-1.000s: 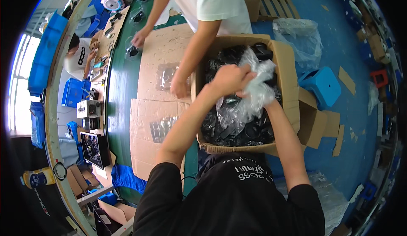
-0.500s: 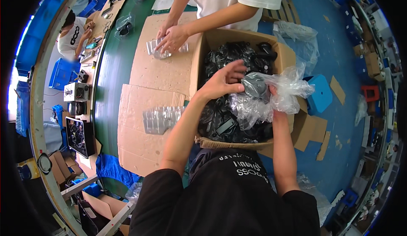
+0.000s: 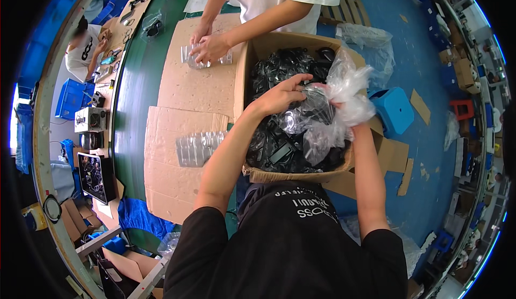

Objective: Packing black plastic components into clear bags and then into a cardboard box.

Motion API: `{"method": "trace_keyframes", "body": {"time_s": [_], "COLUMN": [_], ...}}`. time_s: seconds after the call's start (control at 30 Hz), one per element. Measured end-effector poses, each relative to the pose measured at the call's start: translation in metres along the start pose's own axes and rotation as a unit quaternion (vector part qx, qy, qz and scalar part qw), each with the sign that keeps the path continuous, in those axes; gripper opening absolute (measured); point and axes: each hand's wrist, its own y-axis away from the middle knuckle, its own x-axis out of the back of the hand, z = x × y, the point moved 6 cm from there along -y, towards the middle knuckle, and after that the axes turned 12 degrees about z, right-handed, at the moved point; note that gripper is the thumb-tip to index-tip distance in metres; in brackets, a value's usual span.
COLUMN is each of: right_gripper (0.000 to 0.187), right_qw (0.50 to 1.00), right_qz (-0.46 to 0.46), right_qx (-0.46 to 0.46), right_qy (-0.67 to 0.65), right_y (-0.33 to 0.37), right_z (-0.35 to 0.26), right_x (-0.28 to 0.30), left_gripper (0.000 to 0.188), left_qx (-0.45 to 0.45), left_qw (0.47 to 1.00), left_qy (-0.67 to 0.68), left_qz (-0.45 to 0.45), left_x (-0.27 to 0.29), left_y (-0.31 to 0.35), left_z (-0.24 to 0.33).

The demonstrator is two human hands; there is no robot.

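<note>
Both hands (image 3: 276,98) touch one clear plastic bag (image 3: 350,95).

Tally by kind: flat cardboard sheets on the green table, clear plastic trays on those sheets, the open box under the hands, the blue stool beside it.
Cardboard sheets: 2
Clear plastic trays: 2
Open box: 1
Blue stool: 1
Total: 6

Blue floor (image 3: 438,143) with blue stool (image 3: 396,111), slatted pallet (image 3: 352,9)
</note>
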Motion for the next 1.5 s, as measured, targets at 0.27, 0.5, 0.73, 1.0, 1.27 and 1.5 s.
{"method": "trace_keyframes", "body": {"time_s": [0.27,0.5,0.73,1.0,1.27,1.5], "right_gripper": [0.038,0.034,0.034,0.035,0.033,0.042], "right_qw": [0.965,0.964,0.974,0.994,0.913,0.79], "right_qz": [0.218,0.169,0.135,0.1,0.263,0.196], "right_qx": [-0.047,-0.055,-0.106,-0.037,0.132,0.321], "right_qy": [-0.136,-0.2,-0.145,-0.01,0.28,0.485], "right_y": [-0.02,-0.004,0.006,0.038,0.037,0.011], "right_z": [0.062,0.026,0.033,0.027,0.017,0.012], "right_x": [0.099,0.022,0.022,0.01,0.049,0.077], "left_gripper": [0.036,0.029,0.032,0.039,0.041,0.043], "left_qx": [-0.14,-0.418,-0.423,-0.36,0.058,-0.08], "left_qw": [0.945,0.836,0.81,0.865,0.848,0.966], "left_qy": [0.077,-0.285,-0.359,-0.325,-0.504,0.018], "left_qz": [0.284,0.213,0.186,0.127,0.154,0.244], "left_x": [0.006,-0.029,-0.033,-0.039,-0.054,-0.043], "left_y": [0.041,0.071,0.039,0.034,0.045,0.059], "left_z": [-0.026,0.034,0.049,0.014,-0.02,-0.067]}}
